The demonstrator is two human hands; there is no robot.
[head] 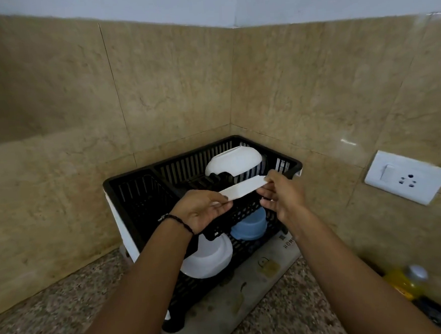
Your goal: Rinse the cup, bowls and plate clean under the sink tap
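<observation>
A black slatted dish rack (pixel 127 189) stands in the counter corner. Above its middle I hold a white plate (pixel 244 187) edge-on, my left hand (pixel 199 210) gripping its left end and my right hand (pixel 281 196) its right end. A white bowl (pixel 233 160) leans upturned at the rack's back. Another white bowl (pixel 210 259) lies upside down at the rack's front, beside a blue cup (pixel 250 223) that is also turned over. No sink or tap is in view.
Beige tiled walls meet in a corner right behind the rack. A white switch and socket plate (pixel 405 177) is on the right wall. A yellow bottle with a silver cap (pixel 410 281) stands at the right. The rack rests on a pale mat (pixel 249 295) over speckled granite counter (pixel 55 324).
</observation>
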